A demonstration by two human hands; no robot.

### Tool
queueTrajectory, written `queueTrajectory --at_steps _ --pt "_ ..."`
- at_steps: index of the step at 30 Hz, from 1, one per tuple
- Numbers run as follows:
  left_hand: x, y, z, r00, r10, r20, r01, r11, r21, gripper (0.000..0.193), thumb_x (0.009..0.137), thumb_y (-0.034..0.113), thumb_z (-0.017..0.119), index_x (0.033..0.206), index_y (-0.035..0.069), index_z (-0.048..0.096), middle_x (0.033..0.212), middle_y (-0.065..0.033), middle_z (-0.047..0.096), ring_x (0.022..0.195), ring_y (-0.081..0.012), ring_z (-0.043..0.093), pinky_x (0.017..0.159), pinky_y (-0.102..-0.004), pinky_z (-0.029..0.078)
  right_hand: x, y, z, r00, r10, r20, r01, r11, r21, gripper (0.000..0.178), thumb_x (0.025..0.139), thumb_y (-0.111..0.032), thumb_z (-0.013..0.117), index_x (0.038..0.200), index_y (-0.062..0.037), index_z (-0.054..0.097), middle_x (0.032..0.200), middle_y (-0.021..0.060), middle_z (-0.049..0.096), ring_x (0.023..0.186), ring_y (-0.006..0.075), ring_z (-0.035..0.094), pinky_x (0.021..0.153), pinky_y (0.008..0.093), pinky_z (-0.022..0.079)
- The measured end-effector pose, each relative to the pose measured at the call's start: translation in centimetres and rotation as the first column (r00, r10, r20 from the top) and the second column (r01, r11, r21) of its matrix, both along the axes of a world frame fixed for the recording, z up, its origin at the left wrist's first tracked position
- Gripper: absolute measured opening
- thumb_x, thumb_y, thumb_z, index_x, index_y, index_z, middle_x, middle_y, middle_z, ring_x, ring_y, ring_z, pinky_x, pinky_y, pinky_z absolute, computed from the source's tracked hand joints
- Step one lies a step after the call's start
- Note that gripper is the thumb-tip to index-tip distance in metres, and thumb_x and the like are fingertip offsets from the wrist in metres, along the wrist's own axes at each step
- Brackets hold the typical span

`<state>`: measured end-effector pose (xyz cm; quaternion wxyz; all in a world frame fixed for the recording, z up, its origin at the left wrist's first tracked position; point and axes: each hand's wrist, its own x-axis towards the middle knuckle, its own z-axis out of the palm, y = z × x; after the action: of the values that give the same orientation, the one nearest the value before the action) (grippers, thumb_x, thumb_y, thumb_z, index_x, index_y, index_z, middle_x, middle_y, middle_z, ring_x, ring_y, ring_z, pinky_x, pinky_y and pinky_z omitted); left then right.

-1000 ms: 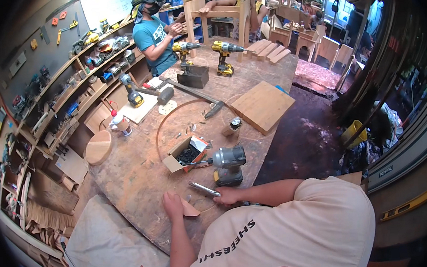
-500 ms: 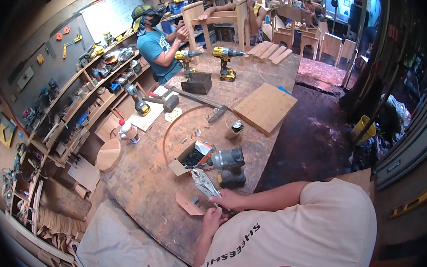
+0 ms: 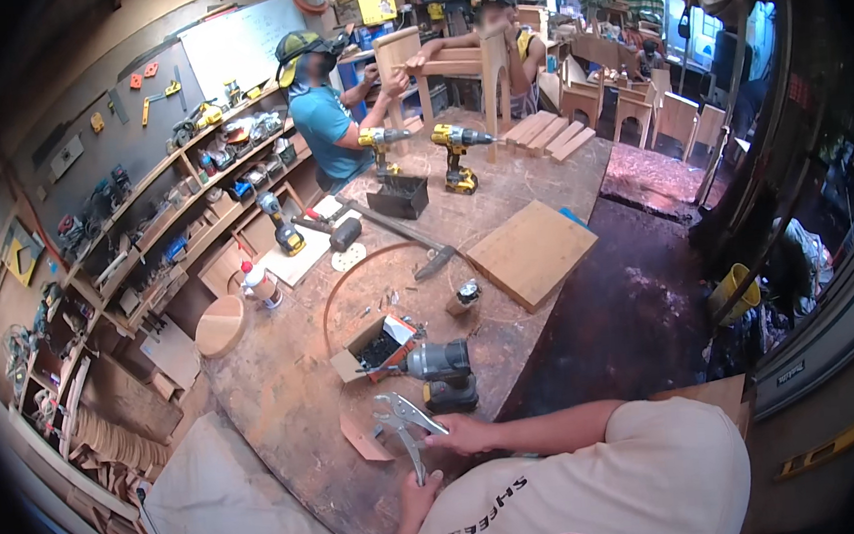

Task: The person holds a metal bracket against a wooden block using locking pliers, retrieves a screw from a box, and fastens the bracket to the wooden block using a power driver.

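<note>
Silver locking pliers (image 3: 406, 427) are held over the near edge of the workbench (image 3: 287, 398), jaws pointing away from me. My left hand (image 3: 417, 497) grips the end of the handles. My right hand (image 3: 468, 432) reaches across from the right and holds the upper handle. A small flat wedge of wood (image 3: 364, 440) lies on the bench just left of the pliers. A grey cordless drill (image 3: 441, 368) lies just beyond my right hand, next to an open cardboard box of screws (image 3: 377, 342).
A wooden board (image 3: 531, 251), a thin bent wood strip (image 3: 340, 284), a glue bottle (image 3: 263, 284), a round wooden disc (image 3: 219, 327) and two yellow drills (image 3: 455, 150) lie farther off. Two people (image 3: 320, 115) handle a chair frame at the far end. Tool shelves (image 3: 144, 239) line the left.
My left hand left the bench beside the wood wedge and came to the pliers' handles. The pliers shifted toward me and now sit in both hands.
</note>
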<state>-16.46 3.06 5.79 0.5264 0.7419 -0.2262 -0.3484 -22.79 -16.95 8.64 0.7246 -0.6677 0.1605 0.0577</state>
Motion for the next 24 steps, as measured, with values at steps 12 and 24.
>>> queueTrajectory --at_steps 12,24 --pt "-5.6 -1.2 0.4 0.981 0.122 0.151 -0.129 0.991 0.038 0.022 0.093 0.020 0.058 0.097 -0.001 0.062 0.081 -0.0055 0.064 0.073 -0.0150 0.057 0.067 -0.0322 0.047 -2.4 -2.6 -1.6 0.914 0.340 0.224 -0.363 0.432 0.826 0.079 0.083 -0.003 0.053 0.154 -0.0147 0.019 0.150 0.0155 0.035 0.137 0.0291 0.039 0.111 0.0450 0.035" --pt "-8.8 -1.0 0.5 0.985 0.015 0.172 -0.027 0.998 0.065 0.031 0.095 0.030 0.057 0.096 -0.001 0.057 0.090 -0.0087 0.062 0.084 -0.0188 0.059 0.076 -0.0334 0.047 -4.2 -2.7 -1.6 0.916 0.332 0.226 -0.364 0.450 0.815 0.080 0.073 0.002 0.048 0.150 -0.0038 0.026 0.134 0.0211 0.049 0.122 0.0288 0.052 0.102 0.0416 0.042"
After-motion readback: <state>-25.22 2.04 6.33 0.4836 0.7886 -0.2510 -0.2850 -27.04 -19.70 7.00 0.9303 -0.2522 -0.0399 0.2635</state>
